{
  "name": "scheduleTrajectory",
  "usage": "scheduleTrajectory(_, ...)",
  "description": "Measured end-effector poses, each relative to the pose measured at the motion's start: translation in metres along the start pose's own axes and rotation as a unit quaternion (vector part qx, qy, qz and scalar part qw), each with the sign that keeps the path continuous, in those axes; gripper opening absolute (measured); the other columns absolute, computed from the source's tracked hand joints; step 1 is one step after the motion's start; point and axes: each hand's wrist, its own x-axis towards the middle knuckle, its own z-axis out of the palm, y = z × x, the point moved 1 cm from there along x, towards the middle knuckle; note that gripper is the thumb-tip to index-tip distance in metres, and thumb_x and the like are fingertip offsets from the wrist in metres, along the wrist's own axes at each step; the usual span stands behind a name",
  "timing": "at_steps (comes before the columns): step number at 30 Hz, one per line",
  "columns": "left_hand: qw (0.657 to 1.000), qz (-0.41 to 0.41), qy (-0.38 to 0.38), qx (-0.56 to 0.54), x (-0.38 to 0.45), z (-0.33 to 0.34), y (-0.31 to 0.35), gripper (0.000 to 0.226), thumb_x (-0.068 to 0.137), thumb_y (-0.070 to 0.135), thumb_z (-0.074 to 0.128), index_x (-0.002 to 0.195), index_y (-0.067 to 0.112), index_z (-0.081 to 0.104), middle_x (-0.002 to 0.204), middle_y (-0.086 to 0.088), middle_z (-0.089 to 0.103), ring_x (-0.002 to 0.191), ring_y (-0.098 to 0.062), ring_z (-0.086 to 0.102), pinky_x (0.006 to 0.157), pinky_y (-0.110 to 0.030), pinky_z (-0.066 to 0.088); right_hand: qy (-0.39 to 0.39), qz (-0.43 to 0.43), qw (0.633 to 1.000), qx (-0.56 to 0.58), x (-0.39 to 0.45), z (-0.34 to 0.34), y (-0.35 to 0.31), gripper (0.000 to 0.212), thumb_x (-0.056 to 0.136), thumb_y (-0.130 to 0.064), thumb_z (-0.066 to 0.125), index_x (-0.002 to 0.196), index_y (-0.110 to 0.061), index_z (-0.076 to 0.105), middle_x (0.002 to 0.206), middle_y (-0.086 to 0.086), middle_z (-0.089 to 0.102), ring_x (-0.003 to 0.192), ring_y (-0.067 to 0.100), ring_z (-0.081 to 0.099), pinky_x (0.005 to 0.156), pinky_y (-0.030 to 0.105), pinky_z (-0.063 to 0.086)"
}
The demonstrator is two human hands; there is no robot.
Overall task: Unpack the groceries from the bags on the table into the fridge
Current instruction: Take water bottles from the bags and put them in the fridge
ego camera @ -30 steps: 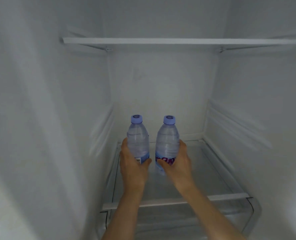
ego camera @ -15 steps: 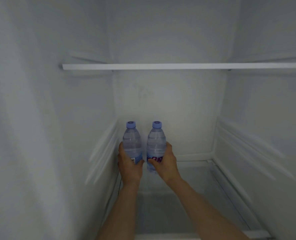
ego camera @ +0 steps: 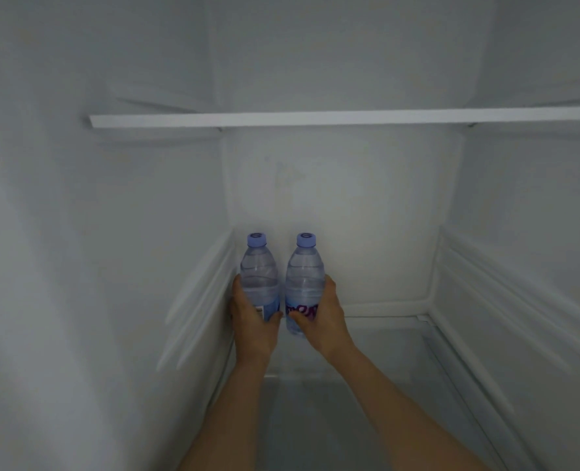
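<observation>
— Holding one water bottle apiece, we have our left hand [ego camera: 253, 322] wrapped round the lower body of the left bottle [ego camera: 259, 280] and our right hand [ego camera: 319, 317] wrapped the same way round the right bottle [ego camera: 305, 283], thumbs across the labels.

— Where do they sit in the fridge [ego camera: 366, 205]?

— Deep at the back left of the glass shelf [ego camera: 400, 351], upright, caps up, just beside each other with a thin gap. The left one is near the side wall and its ribs. We can't tell whether the bases touch the glass; our hands hide them.

— So how do we finish this well?

— We judge it best to lower both straight down until we feel the shelf take the weight, keep them vertical, then loosen our fingers and draw back without brushing either bottle. They look tall and narrow, so a nudge could tip one into the other.

— And overhead?

— The upper shelf [ego camera: 315, 117] sits well above the caps.
</observation>
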Motion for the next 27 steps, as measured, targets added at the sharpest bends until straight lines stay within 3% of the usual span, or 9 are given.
scheduleTrajectory(2,0.999,-0.039,-0.005,-0.001,0.004,0.002,-0.013,0.083,0.073,0.037,0.078,0.135,-0.002,0.039,0.119,-0.027,0.056,0.109,-0.044,0.058,0.089,-0.057,0.052,0.018,-0.008,1.000,0.004,0.001,0.002,0.007,0.058,0.076,-0.013,0.076,0.112,-0.040,0.039,0.110,0.002,0.057,0.096,0.009,0.060,0.084,0.023,0.052)
scheduleTrajectory(4,0.999,-0.051,-0.018,-0.001,0.001,0.003,-0.015,0.084,0.073,0.044,0.071,0.132,-0.005,0.036,0.114,-0.034,0.054,0.104,-0.052,0.057,0.082,-0.063,0.049,0.010,-0.006,1.000,0.017,-0.001,0.004,0.012,0.057,0.080,-0.008,0.074,0.116,-0.033,0.038,0.109,0.001,0.055,0.094,0.005,0.058,0.079,0.009,0.046)
scheduleTrajectory(8,0.999,-0.035,-0.007,0.022,-0.013,0.002,0.008,0.091,0.078,0.003,0.075,0.150,0.006,0.020,0.141,-0.008,0.047,0.124,-0.019,0.052,0.103,-0.034,0.044,-0.002,0.019,1.000,0.023,-0.002,0.009,0.014,0.055,0.070,-0.033,0.076,0.115,-0.024,0.045,0.103,0.008,0.058,0.086,0.019,0.058,0.073,0.029,0.051)
scheduleTrajectory(10,0.998,-0.024,0.008,0.058,-0.011,0.001,0.001,0.093,0.077,-0.001,0.074,0.151,0.007,0.017,0.142,-0.011,0.047,0.123,-0.024,0.053,0.104,-0.040,0.044,-0.023,0.043,0.999,0.013,-0.002,0.006,0.014,0.053,0.073,-0.023,0.077,0.115,-0.021,0.046,0.103,0.005,0.057,0.086,0.016,0.056,0.070,0.024,0.045)
scheduleTrajectory(13,0.995,-0.034,0.006,0.097,-0.018,-0.003,-0.004,0.070,0.076,-0.002,0.064,0.139,0.004,0.033,0.125,-0.016,0.056,0.108,-0.032,0.059,0.094,-0.049,0.050,-0.030,0.056,0.997,-0.046,-0.012,-0.003,0.019,0.069,0.077,-0.010,0.077,0.134,-0.005,0.039,0.123,0.009,0.053,0.111,0.023,0.056,0.083,0.016,0.039)
scheduleTrajectory(17,0.990,-0.058,-0.046,0.117,-0.061,-0.021,0.034,0.060,0.075,-0.013,0.049,0.133,0.004,0.049,0.125,-0.014,0.059,0.111,-0.026,0.057,0.096,-0.031,0.046,-0.027,0.086,0.989,-0.119,-0.049,-0.014,0.012,0.070,0.091,-0.016,0.062,0.146,-0.002,0.021,0.143,0.018,0.038,0.129,0.027,0.043,0.089,0.010,0.025)
scheduleTrajectory(20,0.992,-0.064,-0.052,0.094,-0.097,-0.030,0.067,0.044,0.083,-0.012,0.051,0.123,0.006,0.061,0.122,-0.008,0.064,0.110,-0.019,0.059,0.090,-0.020,0.040,-0.014,0.071,0.990,-0.125,-0.083,-0.024,-0.011,0.054,0.095,-0.015,0.055,0.143,-0.003,0.031,0.136,0.019,0.046,0.123,0.029,0.049,0.097,0.022,0.034)
scheduleTrajectory(24,0.998,0.003,-0.070,-0.002,-0.149,-0.047,0.104,0.036,0.084,-0.011,0.051,0.106,0.015,0.064,0.103,-0.001,0.070,0.097,-0.013,0.064,0.087,-0.024,0.049,0.050,0.035,0.993,-0.104,-0.147,-0.041,-0.045,0.040,0.096,-0.013,0.051,0.135,-0.006,0.045,0.124,0.013,0.057,0.109,0.022,0.057,0.099,0.033,0.045)
scheduleTrajectory(27,0.995,0.007,-0.099,-0.031,-0.194,-0.072,0.114,0.031,0.089,-0.005,0.050,0.101,0.021,0.061,0.090,0.006,0.070,0.088,-0.008,0.065,0.080,-0.021,0.048,0.107,0.041,0.991,-0.066,-0.212,-0.053,-0.066,0.034,0.095,-0.010,0.052,0.129,-0.010,0.050,0.110,0.004,0.062,0.095,0.015,0.060,0.086,0.017,0.047)
